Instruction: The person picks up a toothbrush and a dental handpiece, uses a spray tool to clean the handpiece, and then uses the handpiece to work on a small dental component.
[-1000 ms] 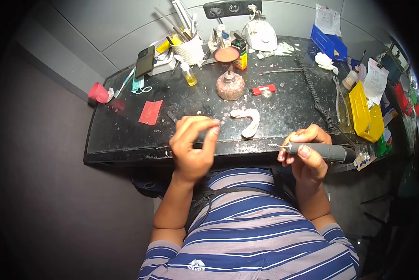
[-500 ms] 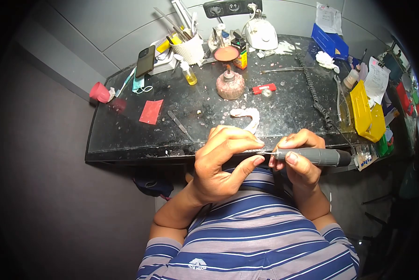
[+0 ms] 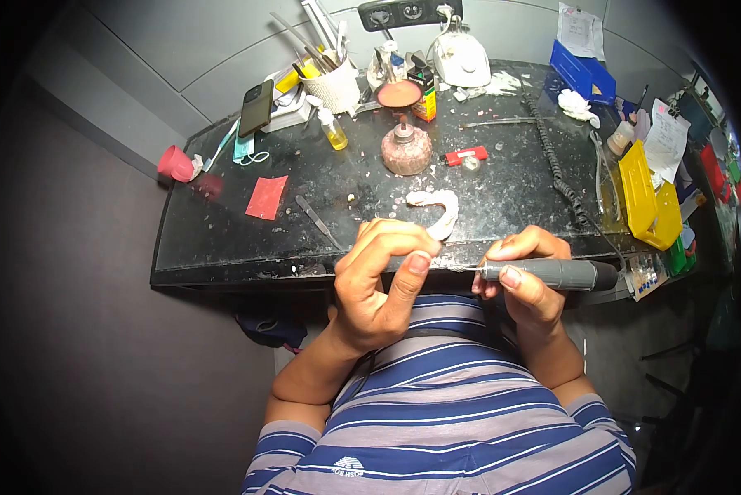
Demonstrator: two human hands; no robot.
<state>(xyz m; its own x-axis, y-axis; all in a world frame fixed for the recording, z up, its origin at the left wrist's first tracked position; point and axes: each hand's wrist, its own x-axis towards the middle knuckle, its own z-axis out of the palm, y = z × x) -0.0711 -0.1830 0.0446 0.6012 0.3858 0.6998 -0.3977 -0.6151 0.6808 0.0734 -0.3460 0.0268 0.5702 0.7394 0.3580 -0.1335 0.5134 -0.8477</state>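
My right hand [image 3: 527, 268] grips a grey rotary handpiece [image 3: 552, 275], held level with its thin metal bur [image 3: 468, 269] pointing left. My left hand [image 3: 383, 276] is closed in a pinch, thumb against the bent fingers, just left of the bur tip and apart from it. What the pinch holds, if anything, is hidden by the fingers. Behind the left fingertips, a whitish horseshoe-shaped dental piece [image 3: 444, 216] lies on the black bench [image 3: 502, 198].
A spirit burner [image 3: 406, 150], red lighter [image 3: 467, 156], red wax sheet [image 3: 267, 198] and metal spatula [image 3: 317, 221] lie across the bench. A coiled cord [image 3: 556, 169] runs down the right, beside a yellow bin [image 3: 651, 206]. A phone [image 3: 256, 109] and tool holder [image 3: 333, 88] stand at back left.
My left hand has moved left, away from the bur, and its thumb has turned upward against the fingers. My right hand has shifted slightly left with the handpiece.
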